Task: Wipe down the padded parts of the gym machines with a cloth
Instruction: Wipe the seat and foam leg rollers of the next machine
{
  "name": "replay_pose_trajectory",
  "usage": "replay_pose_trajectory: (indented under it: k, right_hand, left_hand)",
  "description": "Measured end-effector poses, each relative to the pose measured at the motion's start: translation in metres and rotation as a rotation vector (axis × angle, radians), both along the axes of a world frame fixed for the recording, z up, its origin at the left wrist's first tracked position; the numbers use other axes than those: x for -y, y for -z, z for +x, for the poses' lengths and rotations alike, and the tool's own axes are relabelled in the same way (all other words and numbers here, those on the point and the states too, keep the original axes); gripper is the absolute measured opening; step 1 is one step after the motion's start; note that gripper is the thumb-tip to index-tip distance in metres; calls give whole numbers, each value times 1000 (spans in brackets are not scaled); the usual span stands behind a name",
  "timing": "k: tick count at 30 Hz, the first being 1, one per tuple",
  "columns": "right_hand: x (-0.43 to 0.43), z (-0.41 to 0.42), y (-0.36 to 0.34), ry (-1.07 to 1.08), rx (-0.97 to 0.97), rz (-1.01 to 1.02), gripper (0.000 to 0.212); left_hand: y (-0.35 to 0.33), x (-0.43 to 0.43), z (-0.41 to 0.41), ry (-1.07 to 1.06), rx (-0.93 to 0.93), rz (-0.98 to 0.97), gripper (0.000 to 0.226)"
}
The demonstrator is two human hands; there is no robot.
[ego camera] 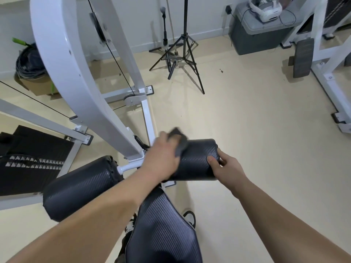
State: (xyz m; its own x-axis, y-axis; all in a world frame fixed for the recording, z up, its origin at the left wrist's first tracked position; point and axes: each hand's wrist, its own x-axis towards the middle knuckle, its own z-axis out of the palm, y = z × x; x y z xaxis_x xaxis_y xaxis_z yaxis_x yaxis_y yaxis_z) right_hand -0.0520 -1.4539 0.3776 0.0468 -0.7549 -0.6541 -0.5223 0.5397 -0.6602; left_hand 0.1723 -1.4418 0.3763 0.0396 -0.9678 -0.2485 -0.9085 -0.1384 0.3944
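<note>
– Cloth (180, 142) gripped in the left hand (161, 156), pressed on the roller pad (197, 162) just right of it. Why?
– Wiping pressure, I'd say. Right hand (227, 168) clasps the pad's outer end, probably to stop it spinning.

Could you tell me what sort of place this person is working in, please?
Probably a small gym room: a white cable machine frame with a black padded roller, which the left hand wipes with a cloth while the right hand grips it, and a padded seat.
</note>
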Motion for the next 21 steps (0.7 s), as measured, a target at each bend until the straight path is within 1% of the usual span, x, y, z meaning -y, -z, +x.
replay_pose_trajectory:
  k: [1,2,3,4,7,9,10,12,13,15,18,19,20,21]
  right_hand:
    - [-3,0,0,13,3,-9,39]
    - [-7,1,0,27,7,-18,41]
    - [-11,1,0,38,6,-29,41]
    - [-13,1,0,47,8,-47,43]
    - [-21,-3,6,55,54,-77,55]
    - [-25,-7,10,40,68,-63,59]
    - [-24,-7,9,30,60,-46,58]
    - [-14,-8,2,34,27,22,51]
    - [-6,-7,-4,51,4,60,47]
    - [9,-4,-12,88,-41,103,43]
    - [12,2,-10,106,-98,49,37]
    - [8,4,-7,93,-105,27,35]
    - [3,5,-5,82,-105,7,32]
    - [-1,5,-3,84,-92,-7,27]
  left_hand:
    - [0,5,17,-163,12,69,50]
    - [-2,9,26,-277,3,129,49]
    - [-4,11,25,-306,-5,152,48]
    - [-6,11,16,-260,-9,135,48]
    - [-8,-6,-26,-17,-86,-1,45]
    - [-6,-17,-32,92,-102,-24,46]
    - [-6,-20,-26,133,-87,-19,50]
    - [-4,-19,-5,178,-10,-5,56]
    - [-4,-16,4,143,16,5,56]
    - [-6,-10,17,-3,45,20,50]
    - [-8,-2,8,-237,12,94,46]
    - [-9,2,-2,-288,4,91,42]
    - [-10,8,-14,-295,2,79,38]
    - [-10,16,-31,-238,12,73,36]
